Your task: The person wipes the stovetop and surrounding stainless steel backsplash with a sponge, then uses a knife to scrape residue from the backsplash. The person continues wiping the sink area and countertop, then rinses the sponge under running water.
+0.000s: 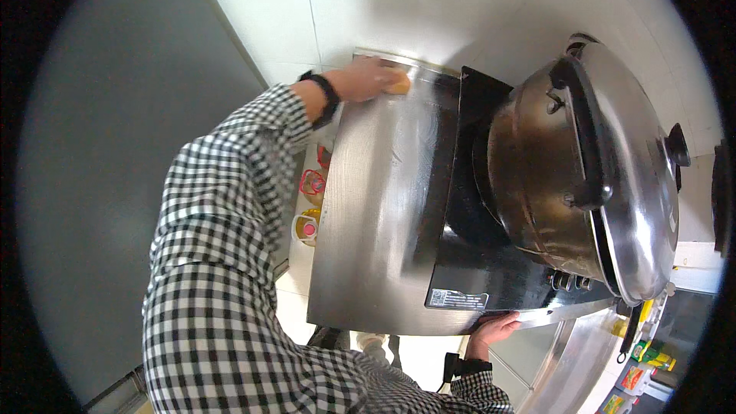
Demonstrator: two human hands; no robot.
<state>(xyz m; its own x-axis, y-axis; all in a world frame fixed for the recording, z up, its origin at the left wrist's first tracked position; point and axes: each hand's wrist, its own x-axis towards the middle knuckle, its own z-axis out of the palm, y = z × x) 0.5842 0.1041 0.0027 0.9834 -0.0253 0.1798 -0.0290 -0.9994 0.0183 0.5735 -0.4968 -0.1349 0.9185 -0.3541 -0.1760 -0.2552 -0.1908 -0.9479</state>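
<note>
My left hand (367, 78) presses a yellowish sponge (398, 81) onto the far left corner of a stainless steel counter (368, 201), close to the wall. Wet-looking streaks show on the metal to the right of it. My right hand (495, 329) grips the counter's front edge, just below the black gas cooktop (483, 264); part of its fingers is hidden. On the cooktop stands a large stainless steel pot (535, 172) with black handles. Its domed metal lid (638, 184) sits on top, with a dark gap showing along the rim.
A grey panel (115, 155) fills the left side, and a white wall (414, 6) rises behind the counter. Oil bottles (309, 229) stand low beside the counter's left edge. Cooktop knobs (566, 282) face front. Several bottles (652, 356) and a black handle (631, 333) are at the lower right.
</note>
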